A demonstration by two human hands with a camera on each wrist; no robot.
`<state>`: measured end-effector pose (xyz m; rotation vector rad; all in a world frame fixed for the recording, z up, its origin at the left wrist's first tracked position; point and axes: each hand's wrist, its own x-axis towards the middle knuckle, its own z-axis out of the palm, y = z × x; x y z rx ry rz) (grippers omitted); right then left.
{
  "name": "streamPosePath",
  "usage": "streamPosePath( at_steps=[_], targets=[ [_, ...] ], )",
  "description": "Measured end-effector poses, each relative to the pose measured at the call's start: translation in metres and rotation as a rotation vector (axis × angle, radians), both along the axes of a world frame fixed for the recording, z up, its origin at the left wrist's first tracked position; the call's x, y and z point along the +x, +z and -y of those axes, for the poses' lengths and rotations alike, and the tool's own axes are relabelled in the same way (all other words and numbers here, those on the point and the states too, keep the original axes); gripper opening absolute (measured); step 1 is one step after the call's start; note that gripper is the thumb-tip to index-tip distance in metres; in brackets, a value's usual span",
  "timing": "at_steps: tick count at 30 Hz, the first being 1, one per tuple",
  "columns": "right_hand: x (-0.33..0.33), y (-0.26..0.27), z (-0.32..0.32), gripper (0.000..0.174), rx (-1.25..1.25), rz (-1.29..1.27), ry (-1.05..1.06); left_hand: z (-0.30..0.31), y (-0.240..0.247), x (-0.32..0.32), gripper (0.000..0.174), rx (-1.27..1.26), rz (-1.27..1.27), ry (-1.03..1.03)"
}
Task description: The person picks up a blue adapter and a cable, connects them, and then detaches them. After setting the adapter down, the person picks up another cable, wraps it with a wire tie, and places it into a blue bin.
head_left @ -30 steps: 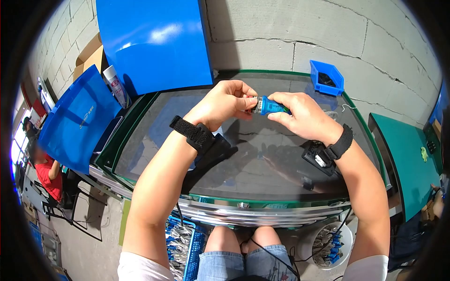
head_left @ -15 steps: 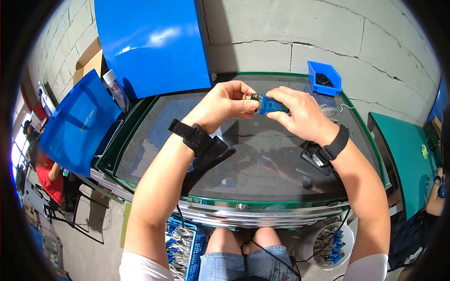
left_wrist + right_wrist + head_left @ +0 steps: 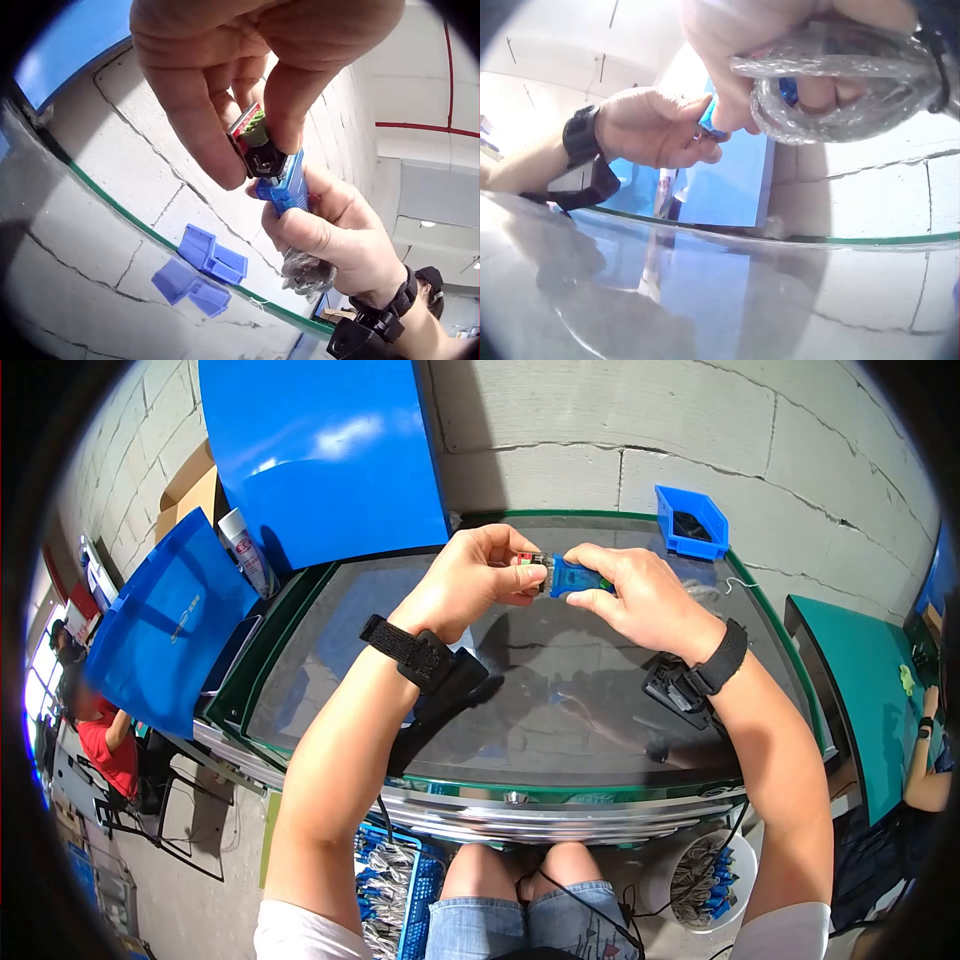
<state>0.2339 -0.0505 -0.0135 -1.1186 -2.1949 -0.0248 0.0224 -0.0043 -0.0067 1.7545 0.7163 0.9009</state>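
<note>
Between thumb and fingers, my left hand (image 3: 470, 580) pinches a small connector piece (image 3: 259, 146) with a green terminal block and a red part. My right hand (image 3: 650, 600) grips a translucent blue cable plug (image 3: 574, 576), thumb below it and fingers above. Both pieces meet end to end over the table in the head view. A coil of clear-jacketed cable (image 3: 780, 124) hangs by the right palm in the right wrist view. The right fingers hide part of the plug.
The dark glossy tabletop (image 3: 560, 730) has a green edge. A blue bin (image 3: 692, 525) stands at its back right; a spray can (image 3: 248, 552) and blue panels stand left. Below are a blue basket (image 3: 420, 895) and a white bucket (image 3: 738, 890) of cables. Another person's arm (image 3: 928, 760) is at right.
Both hands keep their holds and shift only slightly. The blue plug has turned a little, showing more of its broad side. Another person's arm has come further into view at right.
</note>
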Motion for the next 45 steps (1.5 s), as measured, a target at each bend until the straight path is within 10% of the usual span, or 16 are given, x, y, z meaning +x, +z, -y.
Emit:
streamPosePath(
  at_steps=[33,35,38,45],
  targets=[
    [0.006,0.006,0.004,0.028,-0.342,-0.106,0.093,0.0,0.0,-0.001,0.022,-0.087,0.02,-0.038],
    [0.016,-0.006,-0.003,0.029,0.095,0.056,-0.059,-0.01,-0.001,-0.01,0.018,0.004,0.002,0.085],
    [0.043,0.005,-0.007,0.032,0.082,-0.002,-0.169,-0.026,0.004,-0.031,0.014,-0.013,0.149,0.24],
    [0.022,0.003,-0.001,0.027,-0.232,-0.363,0.266,-0.006,0.005,-0.011,0.024,-0.113,0.23,-0.173]
  ],
)
